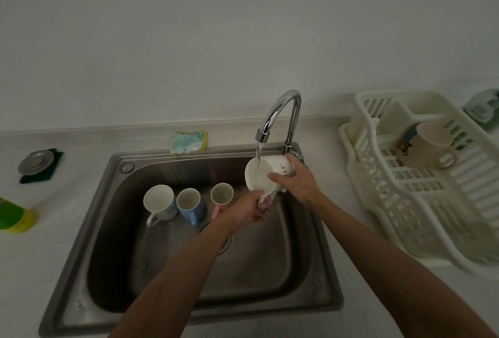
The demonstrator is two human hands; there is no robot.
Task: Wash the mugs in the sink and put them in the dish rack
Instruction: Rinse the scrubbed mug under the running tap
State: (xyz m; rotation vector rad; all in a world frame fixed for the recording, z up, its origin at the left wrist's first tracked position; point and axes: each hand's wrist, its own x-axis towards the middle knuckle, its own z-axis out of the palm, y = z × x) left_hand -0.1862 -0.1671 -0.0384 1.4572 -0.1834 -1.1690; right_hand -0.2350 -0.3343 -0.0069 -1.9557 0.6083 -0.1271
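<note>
White mug (275,166) tilted under running faucet (286,105), right hand (299,182) curled round its body, left hand (249,209) gripping its handle below the faucet

A kitchen, plainly, and a homely one: a steel sink (151,158) set in a pale table (67,189), with a curved tap (286,105) running right above the left grip (251,210) and right grip (299,183), both on a white mug (270,167). Left of the grips, three mugs (189,202) stand in the basin, and a sponge (189,142) sits on the rim beyond them. To the right of the grips is a plastic dish rack (383,197) with a racked mug (429,148).
</note>
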